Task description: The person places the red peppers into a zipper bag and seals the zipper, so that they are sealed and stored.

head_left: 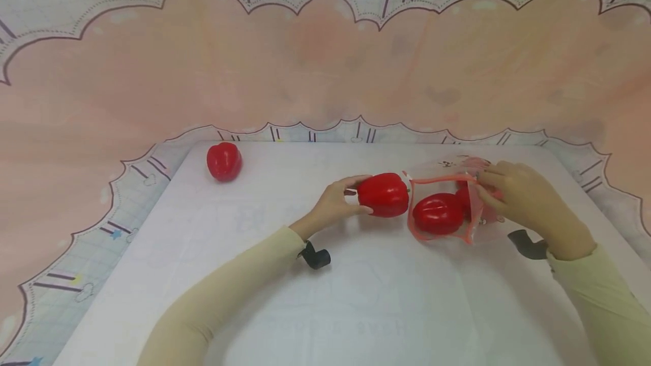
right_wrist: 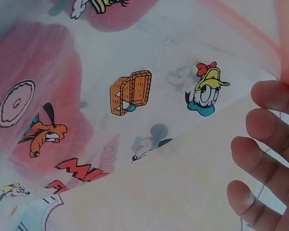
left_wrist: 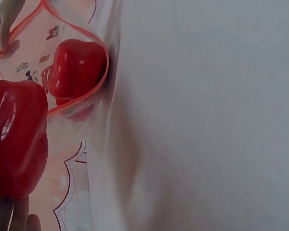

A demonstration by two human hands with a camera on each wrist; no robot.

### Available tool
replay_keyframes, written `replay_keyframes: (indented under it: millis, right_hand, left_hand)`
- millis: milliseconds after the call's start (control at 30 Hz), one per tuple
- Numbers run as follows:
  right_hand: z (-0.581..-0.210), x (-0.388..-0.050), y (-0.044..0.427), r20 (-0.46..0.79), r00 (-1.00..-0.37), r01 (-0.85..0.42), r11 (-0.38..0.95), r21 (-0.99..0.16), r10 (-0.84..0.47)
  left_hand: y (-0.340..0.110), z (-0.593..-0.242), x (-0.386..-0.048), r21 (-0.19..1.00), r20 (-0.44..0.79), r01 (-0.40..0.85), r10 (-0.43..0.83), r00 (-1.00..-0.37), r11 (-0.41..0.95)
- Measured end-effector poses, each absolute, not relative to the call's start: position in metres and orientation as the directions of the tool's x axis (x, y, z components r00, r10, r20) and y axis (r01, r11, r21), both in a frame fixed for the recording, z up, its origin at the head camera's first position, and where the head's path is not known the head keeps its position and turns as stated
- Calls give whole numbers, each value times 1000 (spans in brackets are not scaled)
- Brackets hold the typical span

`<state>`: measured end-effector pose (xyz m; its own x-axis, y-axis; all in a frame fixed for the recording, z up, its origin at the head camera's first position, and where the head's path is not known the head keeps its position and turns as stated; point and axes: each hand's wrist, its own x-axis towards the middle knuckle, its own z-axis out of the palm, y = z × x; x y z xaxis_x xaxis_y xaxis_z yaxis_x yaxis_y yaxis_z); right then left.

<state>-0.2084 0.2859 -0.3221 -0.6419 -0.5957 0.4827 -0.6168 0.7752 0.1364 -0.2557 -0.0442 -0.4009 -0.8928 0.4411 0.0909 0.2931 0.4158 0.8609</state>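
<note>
Between the hands is a red pepper (gripped by the left).

From the head, the white table was viewed from well above, facing forward to the patterned cloth along the top of the frame. From the left wrist, a red pepper was shown close at the left edge, the clear bag beyond, upper left. From the right wrist, its printed side was faced closest. The bag was shared by all three.
</note>
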Motion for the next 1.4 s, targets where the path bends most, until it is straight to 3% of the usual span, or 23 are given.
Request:
replay_keyframes:
  millis: [533,800,1067,1400]
  right_hand:
    - [-319,-206,285,443,-679,-599,791,128,-586]
    - [-318,-206,284,436,-686,-596,794,124,-583]
    - [-319,-207,284,454,-653,-618,773,143,-606]
    - [-319,-206,282,431,-685,-606,788,110,-587]
  left_hand:
    - [-34,-406,-251,792,73,431,632,-772,434]
    - [-29,-411,-250,784,137,465,616,-776,412]
    - [-22,-412,-249,777,195,486,582,-790,399]
    - [-14,-413,-245,799,188,445,533,-825,406]
